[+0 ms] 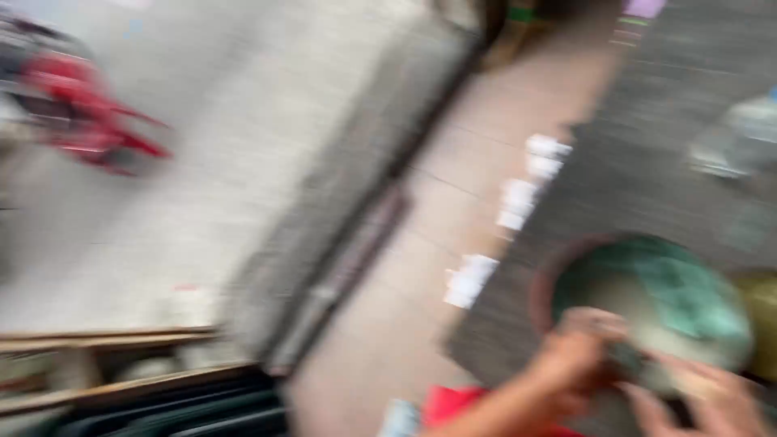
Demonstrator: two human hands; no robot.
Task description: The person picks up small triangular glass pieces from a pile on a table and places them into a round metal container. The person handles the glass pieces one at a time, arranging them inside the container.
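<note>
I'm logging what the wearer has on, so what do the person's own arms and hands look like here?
The picture is badly motion-blurred. Both hands look bare: no gloves, rings or watch can be made out on the left hand or the right hand. The left forearm shows no sleeve. A patch of red cloth sits beside it at the bottom edge; whether it is clothing cannot be told.

Heavy motion blur. A pale grey floor (243, 137) fills ten o'clock; a tan tiled strip (453, 202) runs from one toward six; wooden slats (105, 340) lie at eight; something red (81, 113) blurs at ten.
</note>
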